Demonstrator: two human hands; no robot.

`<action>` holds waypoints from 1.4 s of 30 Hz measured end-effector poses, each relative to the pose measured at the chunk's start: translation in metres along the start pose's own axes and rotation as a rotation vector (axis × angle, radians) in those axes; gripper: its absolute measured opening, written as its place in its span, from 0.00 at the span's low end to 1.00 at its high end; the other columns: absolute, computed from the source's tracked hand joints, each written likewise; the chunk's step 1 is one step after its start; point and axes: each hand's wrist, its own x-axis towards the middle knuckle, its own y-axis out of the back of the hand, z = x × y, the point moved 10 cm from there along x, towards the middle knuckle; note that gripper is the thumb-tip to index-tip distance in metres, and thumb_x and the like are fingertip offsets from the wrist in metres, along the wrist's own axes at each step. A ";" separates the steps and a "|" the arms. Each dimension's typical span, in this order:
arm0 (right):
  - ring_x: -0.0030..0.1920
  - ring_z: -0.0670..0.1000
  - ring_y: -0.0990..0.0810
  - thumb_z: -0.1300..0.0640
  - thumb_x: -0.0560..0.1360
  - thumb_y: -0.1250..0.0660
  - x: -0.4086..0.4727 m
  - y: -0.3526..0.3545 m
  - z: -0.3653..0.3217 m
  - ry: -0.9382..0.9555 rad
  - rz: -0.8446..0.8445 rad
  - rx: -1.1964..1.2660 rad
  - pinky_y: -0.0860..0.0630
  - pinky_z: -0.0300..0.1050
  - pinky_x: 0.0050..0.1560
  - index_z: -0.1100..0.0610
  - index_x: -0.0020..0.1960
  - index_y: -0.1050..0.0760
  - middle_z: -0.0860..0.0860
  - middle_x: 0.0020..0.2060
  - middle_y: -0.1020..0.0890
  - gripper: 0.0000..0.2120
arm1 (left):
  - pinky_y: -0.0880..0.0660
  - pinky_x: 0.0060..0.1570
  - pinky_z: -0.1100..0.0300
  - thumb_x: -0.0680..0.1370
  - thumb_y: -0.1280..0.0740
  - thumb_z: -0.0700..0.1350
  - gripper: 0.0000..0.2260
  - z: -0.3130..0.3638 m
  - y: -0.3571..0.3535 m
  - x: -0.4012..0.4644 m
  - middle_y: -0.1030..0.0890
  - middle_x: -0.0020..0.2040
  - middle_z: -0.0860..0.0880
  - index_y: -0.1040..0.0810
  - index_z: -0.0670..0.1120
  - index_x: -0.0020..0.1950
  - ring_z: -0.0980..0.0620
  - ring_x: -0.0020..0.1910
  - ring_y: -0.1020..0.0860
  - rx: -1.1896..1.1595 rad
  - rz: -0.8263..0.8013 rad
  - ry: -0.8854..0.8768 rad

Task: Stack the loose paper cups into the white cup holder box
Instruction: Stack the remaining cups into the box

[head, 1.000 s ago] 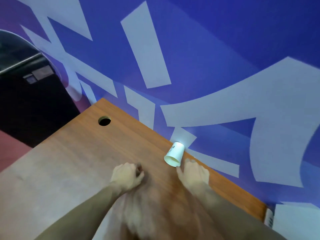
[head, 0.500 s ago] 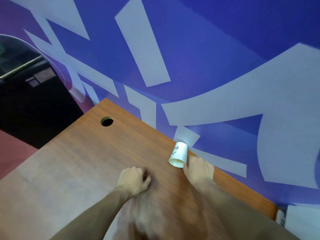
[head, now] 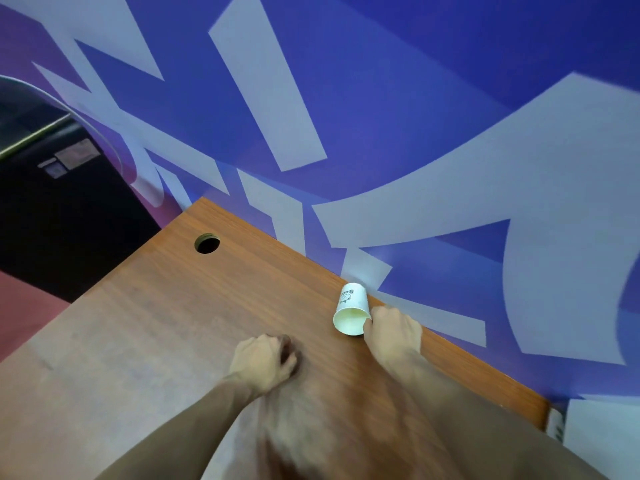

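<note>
Paper cup (head: 352, 309) is the only loose one in sight, lying on its side near the far edge of the wooden table (head: 156, 323), its open mouth turned toward the person and its closed base pointing at the blue and white patterned wall (head: 415, 116). It sits tipped rather than upright, so it probably has to be taken by the rim or side wall before it can be nested with others. The right hand (head: 393, 332) is at the cup's mouth, knuckles up, with a finger or thumb touching the near right part of the rim; its fingers look curled downward, but whether they already pinch the rim or merely rest against it cannot be told from this angle. The right forearm reaches forward from the lower right, low over the table, which suits a short grab at something lying flat. The left hand (head: 265, 362) rests on the tabletop well to the left of the cup, fingers curled loosely inward into a soft fist, with nothing visible in it; it seems parked there to wait or to steady the body. The white cup holder box does not show, so where the cup must go is unknown from here. A round cable hole (head: 207, 243) sits toward the table's far left corner, and a dark cabinet (head: 52, 209) stands beyond the table on the left.
</note>
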 end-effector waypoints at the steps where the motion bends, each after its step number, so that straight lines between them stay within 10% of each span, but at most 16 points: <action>1: 0.49 0.55 0.20 0.56 0.78 0.43 -0.002 0.002 0.002 -0.006 -0.003 0.001 0.30 0.45 0.42 0.54 0.50 0.23 0.51 0.48 0.19 0.10 | 0.27 0.46 0.56 0.77 0.43 0.59 0.16 0.003 0.001 -0.002 0.17 0.49 0.46 0.26 0.48 0.49 0.44 0.51 0.20 0.003 -0.001 -0.009; 42: 0.36 0.55 0.25 0.52 0.70 0.39 -0.418 0.103 0.401 -0.681 0.257 0.297 0.30 0.43 0.36 0.54 0.32 0.33 0.51 0.34 0.25 0.10 | 0.27 0.48 0.55 0.75 0.44 0.58 0.16 0.425 0.057 -0.224 0.16 0.46 0.50 0.22 0.53 0.54 0.44 0.49 0.20 0.173 0.152 -0.779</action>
